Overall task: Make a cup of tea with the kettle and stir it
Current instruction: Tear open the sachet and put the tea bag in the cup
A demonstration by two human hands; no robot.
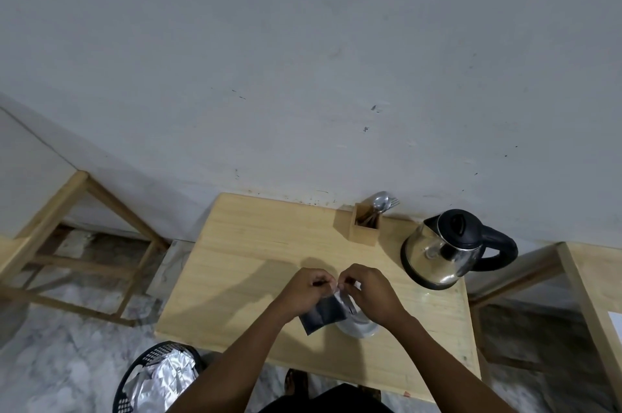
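Two hands, left point(304, 289) and right point(368, 291), pinch the top of a dark sachet point(321, 313) above a white cup point(358, 328); a kettle point(447, 249) stands nearby on the table point(242, 264).

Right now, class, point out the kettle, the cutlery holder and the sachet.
kettle point(437, 256), head view, on its steel body.
cutlery holder point(361, 234), head view, on its wooden front.
sachet point(321, 315), head view, on its dark face below both hands.

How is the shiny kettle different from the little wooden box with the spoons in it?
The kettle is round, shiny metal with a black lid and handle; the wooden box is square and plain light wood. The kettle's lid is shut, while the wooden box is open on top with spoons sticking out. The kettle looks bigger than the wooden box. Both stand upright at the back of the table.
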